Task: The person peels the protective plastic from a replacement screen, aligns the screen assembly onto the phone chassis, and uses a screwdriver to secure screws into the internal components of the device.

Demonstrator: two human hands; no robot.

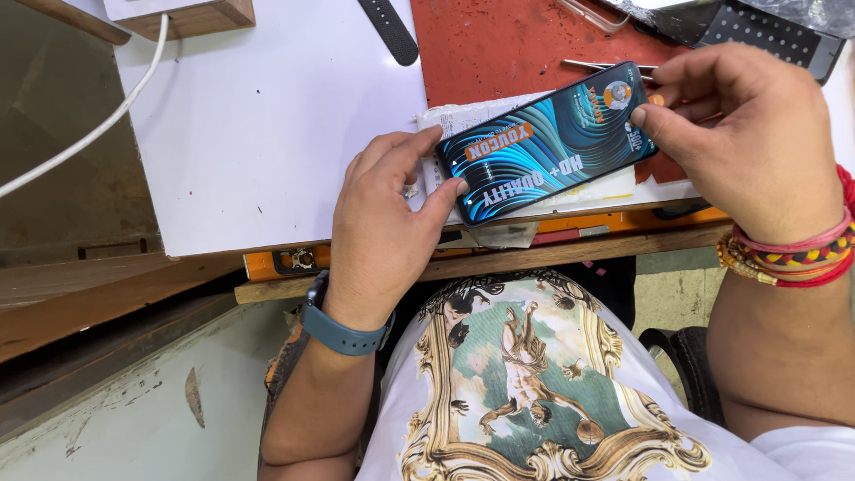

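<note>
White board covers the table (258,134), with a red mat (499,44) at its far side and a worn wooden edge toward the person. Seen from the head camera, a phone (548,142) with a blue swirled film on its face lies tilted over the near edge of the mat, resting on a scrap of white paper (454,120). The left hand (383,223), a blue watch on its wrist, pinches the phone's near end between thumb and forefinger. The right hand (748,134), with red and beaded bands at the wrist, grips the phone's far end, thumb pressed on the film and fingers curled behind. Tweezers (592,65) lie just beyond the phone on the mat. A black strap (389,29) lies farther off, left of the mat. A white cable (98,125) runs well to the phone's left.
</note>
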